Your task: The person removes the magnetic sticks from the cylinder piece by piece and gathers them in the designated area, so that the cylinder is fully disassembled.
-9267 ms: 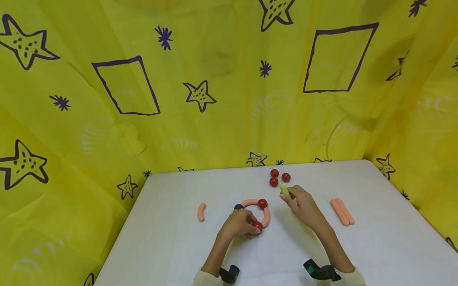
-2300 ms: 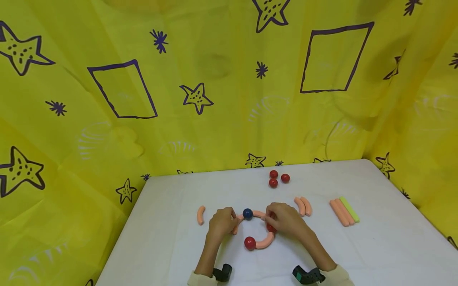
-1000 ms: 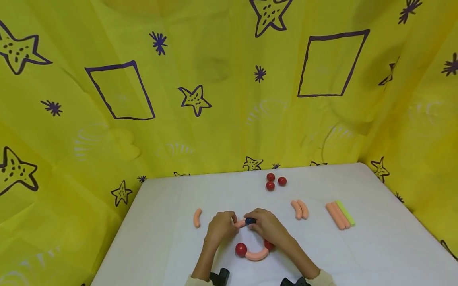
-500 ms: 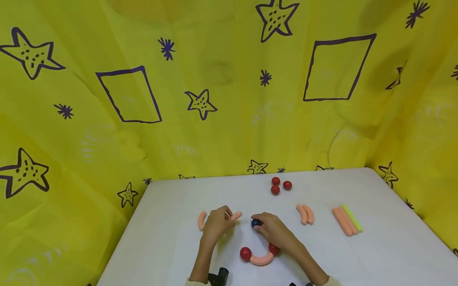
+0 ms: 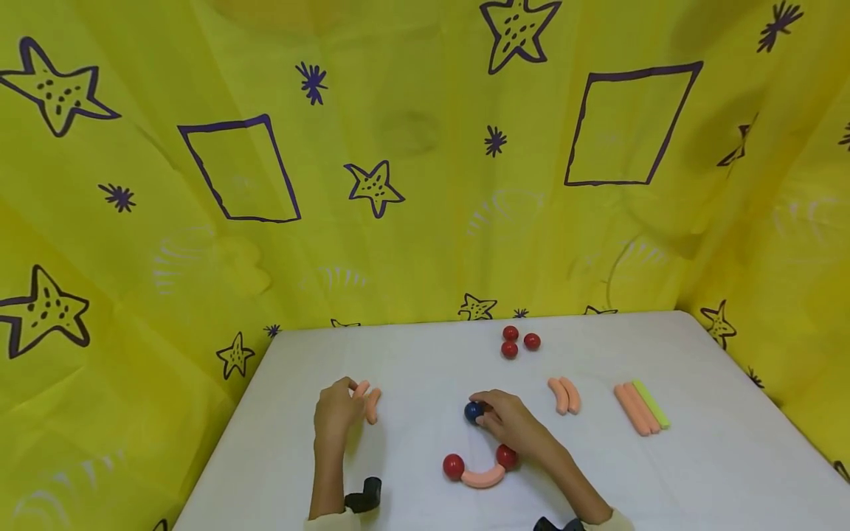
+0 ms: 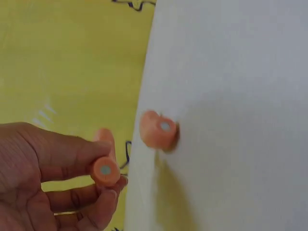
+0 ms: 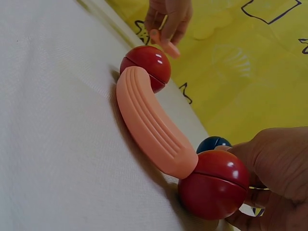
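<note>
My left hand (image 5: 336, 410) pinches a curved orange magnetic stick (image 6: 106, 171) between thumb and fingers, its round grey-centred end facing the left wrist camera. Right beside it, another curved orange stick (image 5: 372, 407) lies on the white table. My right hand (image 5: 516, 426) grips a dark blue ball (image 5: 474, 411) by its fingertips, near the middle. Below that hand, a third curved orange stick (image 7: 154, 125) joins two red balls: the left one (image 5: 454, 466) shows fully, while the right one (image 5: 508, 456) is partly hidden by my right hand in the head view.
Three red balls (image 5: 510, 349) sit together toward the table's back. Right of my right hand lie two curved orange sticks (image 5: 563, 396), then two straight orange sticks (image 5: 636, 410) with a green stick (image 5: 652, 405) alongside. A yellow patterned cloth (image 5: 425, 243) hangs behind the white table (image 5: 425, 354).
The ring of sticks and balls has come apart. My left hand pulled its curved stick off the blue ball and carried it left to the loose stick; my right hand kept the ball.
</note>
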Demonstrator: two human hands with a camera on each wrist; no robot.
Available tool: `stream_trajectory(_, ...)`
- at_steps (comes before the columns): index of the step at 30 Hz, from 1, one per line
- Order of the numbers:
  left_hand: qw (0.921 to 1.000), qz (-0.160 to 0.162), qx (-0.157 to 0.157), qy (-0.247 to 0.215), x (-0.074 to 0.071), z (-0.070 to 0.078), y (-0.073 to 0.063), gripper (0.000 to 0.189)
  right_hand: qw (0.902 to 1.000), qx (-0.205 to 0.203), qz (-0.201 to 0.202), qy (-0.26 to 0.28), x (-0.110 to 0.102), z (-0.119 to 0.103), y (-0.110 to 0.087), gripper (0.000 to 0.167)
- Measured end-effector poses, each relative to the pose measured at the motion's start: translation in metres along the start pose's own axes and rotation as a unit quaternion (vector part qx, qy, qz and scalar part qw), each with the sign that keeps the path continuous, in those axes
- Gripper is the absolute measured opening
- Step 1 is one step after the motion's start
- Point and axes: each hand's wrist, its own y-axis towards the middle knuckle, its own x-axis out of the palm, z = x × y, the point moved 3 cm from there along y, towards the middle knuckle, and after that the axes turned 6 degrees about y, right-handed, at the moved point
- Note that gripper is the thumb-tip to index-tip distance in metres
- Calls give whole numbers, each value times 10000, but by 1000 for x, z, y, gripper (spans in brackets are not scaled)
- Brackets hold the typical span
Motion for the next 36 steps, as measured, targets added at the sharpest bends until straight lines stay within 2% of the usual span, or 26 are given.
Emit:
stream_trajectory(4, 9996, 56, -197, 206, 0, -18, 0, 27, 9999, 16, -72, 77, 0, 1, -1, 34)
stream_trajectory(9, 9996, -55, -80, 249, 8, -26, 6, 26, 9999, 84, -21, 117, 1, 2, 0, 33)
stream_trajectory(12, 9998, -173, -38, 42, 11, -26, 9, 19, 9999, 141, 57, 70, 1, 2, 0, 33)
stream_trajectory(16, 9995, -285, -10, -150, 12, -24, 11, 21, 9997, 194, 146, 70, 2, 3, 0, 32)
stream_trajectory(23, 9994, -310, -19, -178, 14, -23, 13, 28, 9996, 99, 240, -139, -1, 7, -2, 31)
stream_trajectory(32, 9986, -400, -193, -270, 19, -23, 17, 28, 9982, 469, 348, -152, -4, 12, -4, 23)
stream_trajectory(36, 9985, -423, -282, -224, 20, -23, 17, 28, 9978, 503, 413, -158, -5, 12, -4, 19)
